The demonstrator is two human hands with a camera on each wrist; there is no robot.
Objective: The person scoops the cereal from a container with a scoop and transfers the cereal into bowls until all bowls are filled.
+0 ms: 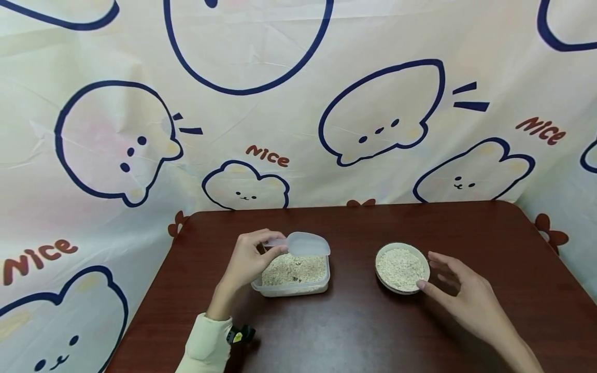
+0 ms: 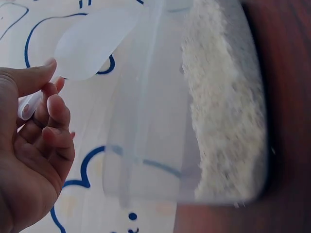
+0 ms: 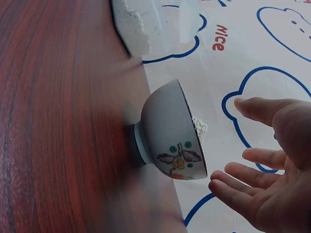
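My left hand [image 1: 249, 261] pinches the handle of a translucent white plastic scoop [image 1: 308, 244] above a clear plastic container [image 1: 291, 291]. Pale flakes, which look like oats [image 1: 291, 269], lie inside that container. In the left wrist view, the scoop [image 2: 92, 46] shows beside the container's wall, its handle between thumb and fingers. A bowl [image 1: 402, 267] heaped with the same kind of flakes stands to the right; the right wrist view shows a leaf and fruit pattern on the bowl [image 3: 170, 131]. Close at its right side is my right hand [image 1: 466, 298], fingers spread and holding nothing.
Both vessels stand on a dark brown wooden table [image 1: 354, 331]. A pale cloth with cartoon drawings [image 1: 308, 124] hangs behind the table and along its sides. A black strap [image 1: 241, 334] sits at my left wrist by the light sleeve [image 1: 205, 342].
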